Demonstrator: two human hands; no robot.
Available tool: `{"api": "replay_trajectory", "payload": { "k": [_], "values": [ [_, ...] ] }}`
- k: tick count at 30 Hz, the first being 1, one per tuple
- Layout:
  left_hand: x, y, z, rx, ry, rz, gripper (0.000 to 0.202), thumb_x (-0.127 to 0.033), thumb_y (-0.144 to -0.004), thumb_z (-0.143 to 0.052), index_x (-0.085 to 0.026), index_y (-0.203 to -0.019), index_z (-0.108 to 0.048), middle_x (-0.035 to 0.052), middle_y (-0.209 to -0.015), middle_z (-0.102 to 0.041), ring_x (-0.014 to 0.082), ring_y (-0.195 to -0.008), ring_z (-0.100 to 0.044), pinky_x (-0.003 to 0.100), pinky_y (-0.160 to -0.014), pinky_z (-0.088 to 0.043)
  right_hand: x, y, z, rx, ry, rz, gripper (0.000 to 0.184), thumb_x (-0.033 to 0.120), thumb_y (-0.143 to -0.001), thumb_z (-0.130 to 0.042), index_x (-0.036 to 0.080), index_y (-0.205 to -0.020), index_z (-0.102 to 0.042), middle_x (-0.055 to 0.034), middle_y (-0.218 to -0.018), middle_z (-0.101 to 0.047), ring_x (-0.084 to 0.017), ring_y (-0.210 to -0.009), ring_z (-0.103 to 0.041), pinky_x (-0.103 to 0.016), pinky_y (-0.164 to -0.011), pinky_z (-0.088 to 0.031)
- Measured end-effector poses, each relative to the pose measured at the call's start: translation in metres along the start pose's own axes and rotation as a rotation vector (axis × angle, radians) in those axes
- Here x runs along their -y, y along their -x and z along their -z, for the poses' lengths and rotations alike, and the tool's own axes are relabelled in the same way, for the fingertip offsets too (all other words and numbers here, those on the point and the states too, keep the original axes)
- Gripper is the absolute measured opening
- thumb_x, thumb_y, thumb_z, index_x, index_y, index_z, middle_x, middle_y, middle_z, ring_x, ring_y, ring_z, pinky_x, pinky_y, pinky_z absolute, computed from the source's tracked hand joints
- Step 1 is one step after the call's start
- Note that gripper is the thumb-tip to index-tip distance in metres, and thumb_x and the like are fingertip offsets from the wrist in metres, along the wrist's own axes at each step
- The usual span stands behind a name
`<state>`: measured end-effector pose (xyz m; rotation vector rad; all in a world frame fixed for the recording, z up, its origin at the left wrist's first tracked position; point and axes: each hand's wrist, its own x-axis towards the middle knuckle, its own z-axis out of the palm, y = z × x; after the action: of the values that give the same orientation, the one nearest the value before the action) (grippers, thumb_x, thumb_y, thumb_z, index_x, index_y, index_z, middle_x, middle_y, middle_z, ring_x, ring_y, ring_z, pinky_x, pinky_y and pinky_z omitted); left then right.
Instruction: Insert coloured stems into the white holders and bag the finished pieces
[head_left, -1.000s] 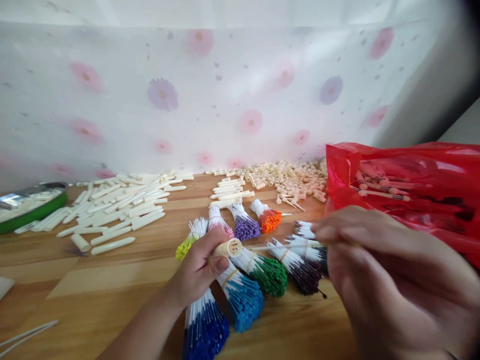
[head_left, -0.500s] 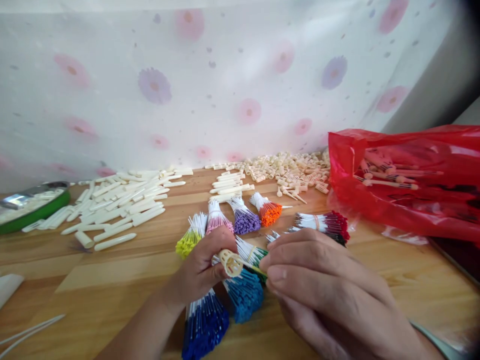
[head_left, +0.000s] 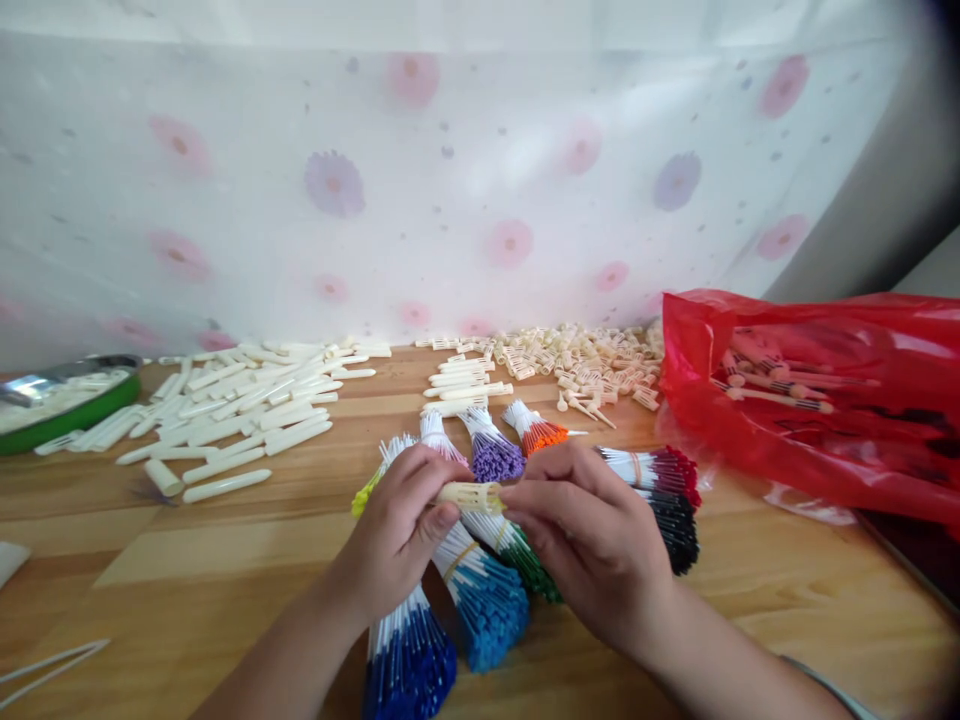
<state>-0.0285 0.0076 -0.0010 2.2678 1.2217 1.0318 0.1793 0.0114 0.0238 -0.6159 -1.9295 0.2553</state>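
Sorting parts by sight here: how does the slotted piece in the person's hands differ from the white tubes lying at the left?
The slotted cream piece is pinched between the left hand and right hand above the bundles; the white tubes lie loose on the table. The piece has a slotted wall; the tubes are smooth. It looks creamier, they look whiter. Both are slim plastic parts.

Head view, close, down onto left hand [head_left: 394,540].

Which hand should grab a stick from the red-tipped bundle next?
Probably the right hand: the red-tipped bundle lies just beside it, while the left hand grips the cream holder.
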Motion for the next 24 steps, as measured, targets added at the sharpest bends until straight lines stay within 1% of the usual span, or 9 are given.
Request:
{"api": "replay_trajectory", "payload": {
  "k": [3,6,8,10,13,16,21,24],
  "values": [
    [-0.002,0.001,0.002,-0.029,-0.076,-0.013,0.035,-0.043,-0.095,-0.035,-0.02,-0.111,-0.055,0.0075,-0.102,-0.05,0.0214,-0.1,-0.05,0.032,-0.086,-0.041,-0.005,0.0,0.001,0.042,0.018,0.0,0.01,0.009,-0.081,-0.062,0.016,-0.087,-0.063,-0.0038,-0.083,-0.056,-0.012,-0.076,-0.055,-0.023,-0.067,-0.048],
    [-0.003,0.002,0.001,-0.062,-0.158,-0.046,0.032,-0.04,-0.094,-0.037,-0.018,-0.106,-0.058,0.007,-0.098,-0.049,0.0213,-0.097,-0.05,0.032,-0.084,-0.042,-0.008,-0.001,0.001,0.078,0.043,0.021,0.009,0.009,-0.082,-0.061,0.017,-0.087,-0.062,-0.0041,-0.085,-0.057,-0.013,-0.078,-0.055,-0.025,-0.069,-0.048],
    [-0.004,0.001,0.0,-0.092,-0.213,-0.064,0.031,-0.039,-0.094,-0.039,-0.017,-0.103,-0.059,0.0065,-0.096,-0.049,0.0208,-0.094,-0.05,0.031,-0.082,-0.042,-0.007,-0.001,-0.001,0.068,0.065,0.024,0.011,0.008,-0.082,-0.059,0.017,-0.087,-0.062,-0.0041,-0.085,-0.057,-0.013,-0.078,-0.056,-0.025,-0.07,-0.047],
    [-0.004,0.001,-0.001,-0.134,-0.264,-0.086,0.03,-0.039,-0.093,-0.042,-0.017,-0.103,-0.059,0.0062,-0.094,-0.049,0.0203,-0.092,-0.051,0.031,-0.08,-0.042,-0.006,-0.001,-0.003,0.045,0.055,-0.016,0.012,0.007,-0.082,-0.057,0.017,-0.087,-0.063,-0.0042,-0.085,-0.058,-0.013,-0.079,-0.057,-0.025,-0.07,-0.047],
    [-0.005,0.001,-0.001,-0.193,-0.324,-0.111,0.031,-0.041,-0.092,-0.043,-0.016,-0.102,-0.06,0.0059,-0.092,-0.05,0.0198,-0.088,-0.051,0.031,-0.077,-0.043,-0.005,-0.002,-0.005,0.053,-0.056,-0.129,0.013,0.008,-0.082,-0.056,0.017,-0.085,-0.064,-0.0043,-0.086,-0.059,-0.013,-0.079,-0.059,-0.023,-0.07,-0.048],
    [-0.006,0.002,-0.001,-0.218,-0.366,-0.115,0.031,-0.041,-0.091,-0.045,-0.017,-0.101,-0.061,0.0056,-0.09,-0.05,0.0196,-0.085,-0.051,0.03,-0.075,-0.044,-0.006,-0.003,-0.008,0.066,-0.186,-0.247,0.012,0.009,-0.08,-0.057,0.018,-0.079,-0.065,-0.0031,-0.081,-0.06,-0.013,-0.076,-0.059,-0.024,-0.068,-0.049],
    [-0.004,0.003,-0.001,-0.227,-0.428,-0.109,0.029,-0.039,-0.091,-0.046,-0.017,-0.099,-0.063,0.0057,-0.088,-0.052,0.0197,-0.083,-0.052,0.03,-0.073,-0.044,-0.012,-0.003,-0.012,0.04,-0.328,-0.445,0.008,0.016,-0.078,-0.06,0.018,-0.071,-0.065,-0.0013,-0.071,-0.058,-0.013,-0.067,-0.055,-0.025,-0.061,-0.045],
    [-0.003,0.002,-0.002,-0.223,-0.474,-0.104,0.028,-0.038,-0.09,-0.048,-0.017,-0.098,-0.064,0.0061,-0.087,-0.052,0.0206,-0.083,-0.052,0.031,-0.073,-0.044,-0.015,-0.002,-0.015,0.049,-0.422,-0.609,0.008,0.019,-0.074,-0.063,0.017,-0.067,-0.064,0.0009,-0.065,-0.055,-0.011,-0.061,-0.051,-0.024,-0.057,-0.041]
  ]
}}
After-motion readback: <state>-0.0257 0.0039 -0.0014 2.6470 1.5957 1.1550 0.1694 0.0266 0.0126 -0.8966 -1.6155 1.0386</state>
